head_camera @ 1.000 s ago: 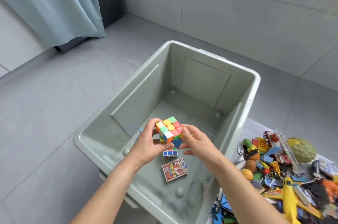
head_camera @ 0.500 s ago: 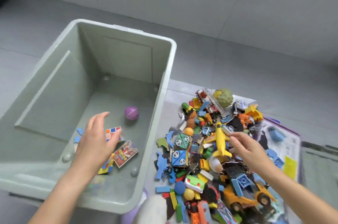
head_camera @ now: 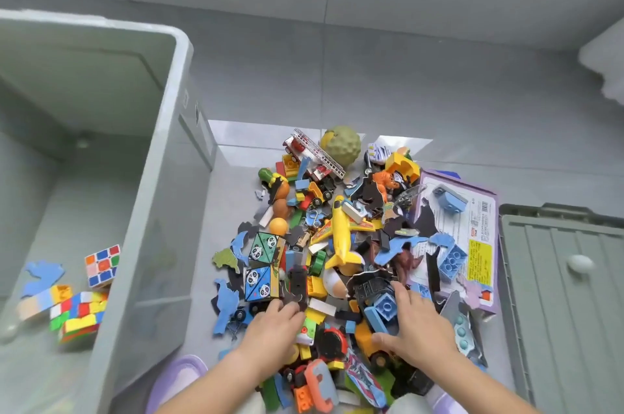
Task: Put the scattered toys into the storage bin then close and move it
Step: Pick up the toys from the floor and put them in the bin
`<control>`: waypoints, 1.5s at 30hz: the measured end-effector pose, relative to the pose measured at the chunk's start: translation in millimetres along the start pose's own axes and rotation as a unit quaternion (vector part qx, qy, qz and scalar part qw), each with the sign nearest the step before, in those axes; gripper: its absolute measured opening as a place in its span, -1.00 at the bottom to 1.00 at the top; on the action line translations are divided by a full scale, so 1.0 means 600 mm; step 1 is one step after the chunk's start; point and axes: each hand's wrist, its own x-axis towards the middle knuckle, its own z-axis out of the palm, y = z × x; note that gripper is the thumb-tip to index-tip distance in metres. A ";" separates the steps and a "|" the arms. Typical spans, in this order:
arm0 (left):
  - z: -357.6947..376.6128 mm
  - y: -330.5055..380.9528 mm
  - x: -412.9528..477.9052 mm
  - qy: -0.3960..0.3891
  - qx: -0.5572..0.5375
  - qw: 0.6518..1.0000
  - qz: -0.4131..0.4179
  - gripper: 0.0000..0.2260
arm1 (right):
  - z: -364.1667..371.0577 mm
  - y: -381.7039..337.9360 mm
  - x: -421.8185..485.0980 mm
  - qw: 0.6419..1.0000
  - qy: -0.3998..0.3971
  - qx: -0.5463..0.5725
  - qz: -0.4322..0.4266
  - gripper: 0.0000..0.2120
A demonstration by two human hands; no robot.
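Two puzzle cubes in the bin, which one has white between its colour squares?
The smaller cube, farther from the camera: white lines frame each square. The bigger cube, nearer, has colours butting edge to edge.

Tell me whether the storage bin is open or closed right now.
Open. The storage bin is uncovered: its inside shows, a puzzle cube on the bottom. What looks like its lid lies apart on the floor.
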 end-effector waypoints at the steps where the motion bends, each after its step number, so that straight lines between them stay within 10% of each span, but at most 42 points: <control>1: 0.006 -0.001 0.004 -0.001 0.025 1.000 0.002 -0.53 | 0.002 -0.001 0.005 1.000 0.007 -0.009 0.002 0.01; 6: 0.020 0.013 0.031 0.015 0.093 0.995 0.008 -0.62 | 0.003 -0.005 0.016 0.999 0.048 0.021 -0.014 -0.57; 15: 0.035 0.006 0.012 0.038 0.159 0.983 0.078 -0.79 | -0.052 0.003 -0.025 0.991 0.058 0.124 -0.009 -0.61; 20: -0.031 0.029 -0.025 0.051 -0.067 0.996 -0.041 -0.67 | -0.129 -0.033 -0.047 0.960 0.080 0.268 0.011 -0.60; 26: -0.251 0.026 -0.176 0.227 -0.306 0.919 -0.097 -0.62 | -0.271 -0.113 -0.073 0.881 0.154 0.447 -0.032 -0.76; 31: -0.353 -0.109 -0.360 0.403 -0.319 0.826 -0.230 -0.70 | -0.394 -0.297 -0.131 0.808 0.142 0.513 -0.254 -0.68; 36: -0.261 -0.273 -0.416 0.344 -0.295 0.771 -0.447 -0.72 | -0.389 -0.507 -0.132 0.808 0.142 0.378 -0.428 -0.68; 45: -0.151 -0.318 -0.363 0.094 -0.236 0.865 -0.434 -0.64 | -0.224 -0.675 -0.043 0.832 0.060 -0.253 -0.490 -0.68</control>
